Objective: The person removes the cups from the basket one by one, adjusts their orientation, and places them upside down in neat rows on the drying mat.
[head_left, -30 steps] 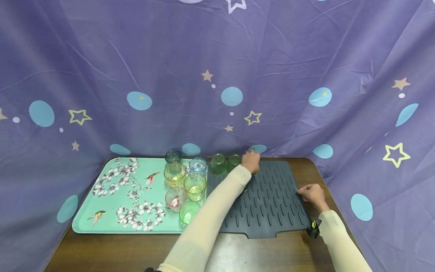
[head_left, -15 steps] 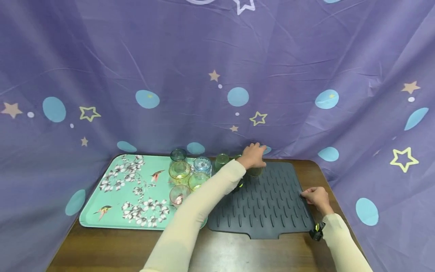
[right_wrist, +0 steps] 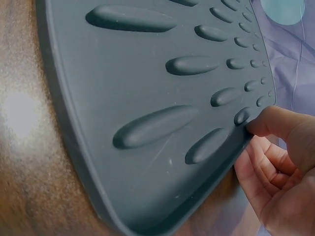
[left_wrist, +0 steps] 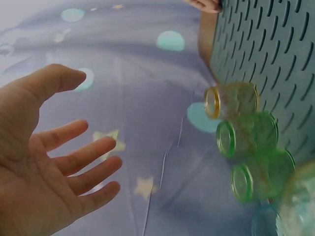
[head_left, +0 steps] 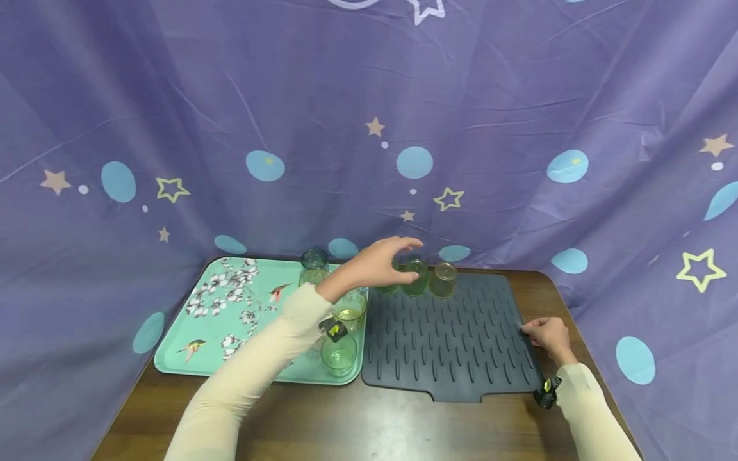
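My left hand (head_left: 377,262) hangs in the air over the tray's right edge and the mat's back left corner, thumb and fingers spread and nothing held. Below and beside its fingertips, an amber glass (head_left: 443,280) and two green glasses (left_wrist: 251,135) stand upside down in a row along the back of the dark grey drying mat (head_left: 461,333). My right hand (head_left: 550,336) pinches the mat's right edge between thumb and fingers, plain in the right wrist view. On the mint floral tray (head_left: 230,307), a green glass (head_left: 339,355) and a yellow glass (head_left: 353,314) stand upright; my left arm hides others.
A dark teal glass (head_left: 314,258) stands at the tray's back. The tray lies left of the mat on a brown wooden table (head_left: 369,422). A purple patterned curtain (head_left: 323,160) hangs close behind and beside the table.
My left hand has let go of the amber glass at the back of the mat, lifted and moved left toward the tray. My right hand has kept its pinch on the mat's edge.
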The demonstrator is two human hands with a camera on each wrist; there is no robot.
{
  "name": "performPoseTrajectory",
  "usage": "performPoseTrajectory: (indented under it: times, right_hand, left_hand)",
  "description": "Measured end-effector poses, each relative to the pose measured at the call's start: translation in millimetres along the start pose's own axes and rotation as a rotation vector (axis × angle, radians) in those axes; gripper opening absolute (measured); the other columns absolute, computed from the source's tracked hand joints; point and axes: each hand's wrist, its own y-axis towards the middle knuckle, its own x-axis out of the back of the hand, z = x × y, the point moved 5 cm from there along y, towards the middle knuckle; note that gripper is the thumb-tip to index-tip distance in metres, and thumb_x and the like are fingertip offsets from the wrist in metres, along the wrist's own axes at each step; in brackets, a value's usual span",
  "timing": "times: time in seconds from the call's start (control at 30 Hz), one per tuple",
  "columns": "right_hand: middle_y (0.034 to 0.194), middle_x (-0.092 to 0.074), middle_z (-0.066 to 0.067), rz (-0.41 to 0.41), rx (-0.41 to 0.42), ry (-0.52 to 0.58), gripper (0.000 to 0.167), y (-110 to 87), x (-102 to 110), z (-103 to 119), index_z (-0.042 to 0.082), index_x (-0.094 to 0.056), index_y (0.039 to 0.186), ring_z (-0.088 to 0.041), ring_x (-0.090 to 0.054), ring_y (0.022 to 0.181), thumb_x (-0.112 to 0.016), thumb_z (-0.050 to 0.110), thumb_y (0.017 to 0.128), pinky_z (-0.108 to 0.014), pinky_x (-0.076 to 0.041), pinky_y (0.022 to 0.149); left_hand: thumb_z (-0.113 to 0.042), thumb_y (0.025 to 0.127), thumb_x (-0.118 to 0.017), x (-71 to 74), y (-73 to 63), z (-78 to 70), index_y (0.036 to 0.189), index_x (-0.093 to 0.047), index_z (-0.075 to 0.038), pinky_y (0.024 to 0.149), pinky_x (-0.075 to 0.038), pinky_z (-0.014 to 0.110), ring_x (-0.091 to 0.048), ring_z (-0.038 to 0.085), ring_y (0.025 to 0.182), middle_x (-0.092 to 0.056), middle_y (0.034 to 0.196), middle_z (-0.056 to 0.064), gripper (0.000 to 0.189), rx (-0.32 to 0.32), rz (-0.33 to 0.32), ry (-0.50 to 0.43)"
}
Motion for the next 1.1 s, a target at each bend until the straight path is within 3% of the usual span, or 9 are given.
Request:
performPoseTrajectory:
  times: [0.13, 0.23, 0.53, 0.87, 1.0, 1.1]
  right_hand:
    - [0.064, -0.066, 0.005, 0.005, 0.005, 0.009, 0.027, 0.3, 0, -2, -0.011, -0.073, 0.088, -0.006, -0.060, 0.056, -0.073, 0.015, 0.086, -0.022, -0.056, 0.053]
    - [0.064, -0.064, 0.007, 0.002, -0.003, -0.003, 0.026, 0.6, 1, -4, -0.010, -0.074, 0.087, -0.005, -0.060, 0.057, -0.073, 0.016, 0.086, -0.021, -0.055, 0.053]
    - [0.061, -0.062, 0.008, -0.020, -0.012, -0.037, 0.024, -0.8, 1, -2, -0.009, -0.074, 0.085, -0.005, -0.059, 0.054, -0.074, 0.016, 0.086, -0.020, -0.052, 0.051]
    - [0.064, -0.065, 0.007, -0.011, 0.000, -0.016, 0.026, 1.0, -1, -2, -0.011, -0.073, 0.089, -0.004, -0.060, 0.056, -0.074, 0.014, 0.085, -0.020, -0.054, 0.053]
    - [0.066, -0.068, 0.005, 0.002, 0.008, -0.012, 0.027, 1.5, -1, -3, -0.013, -0.073, 0.091, -0.005, -0.061, 0.057, -0.073, 0.014, 0.086, -0.021, -0.054, 0.053]
    - [0.067, -0.069, 0.004, 0.005, 0.008, -0.013, 0.027, 1.2, -2, -2, -0.014, -0.073, 0.091, -0.005, -0.061, 0.058, -0.073, 0.013, 0.087, -0.021, -0.055, 0.053]
  left_hand:
    - [-0.034, 0.094, -0.074, 13.8, -40.5, 16.1, 0.152, -0.047, -0.021, 0.109, -0.048, 0.049, -0.055, 0.024, 0.135, -0.057, 0.145, 0.005, 0.065, 0.009, -0.068, -0.065]
    - [-0.031, 0.092, -0.076, 16.4, -63.8, 29.8, 0.150, -0.050, -0.018, 0.109, -0.048, 0.049, -0.057, 0.025, 0.133, -0.060, 0.142, 0.006, 0.065, 0.002, -0.106, -0.088]
    - [-0.026, 0.084, -0.083, -5.6, -114.8, 64.9, 0.141, -0.059, -0.011, 0.104, -0.050, 0.050, -0.062, 0.030, 0.123, -0.066, 0.134, 0.007, 0.063, -0.035, -0.064, -0.125]
    - [-0.024, 0.078, -0.088, -50.0, -146.4, 95.2, 0.137, -0.062, -0.005, 0.104, -0.050, 0.054, -0.061, 0.032, 0.124, -0.066, 0.134, 0.012, 0.067, -0.006, -0.015, -0.085]
    - [-0.023, 0.072, -0.091, -61.8, -153.1, 101.8, 0.135, -0.064, -0.007, 0.104, -0.048, 0.054, -0.058, 0.031, 0.123, -0.067, 0.132, 0.008, 0.070, 0.027, -0.026, -0.050]
    - [-0.024, 0.066, -0.093, -68.3, -154.0, 103.0, 0.132, -0.066, -0.010, 0.104, -0.046, 0.053, -0.055, 0.027, 0.121, -0.067, 0.128, 0.003, 0.073, 0.014, -0.044, 0.016]
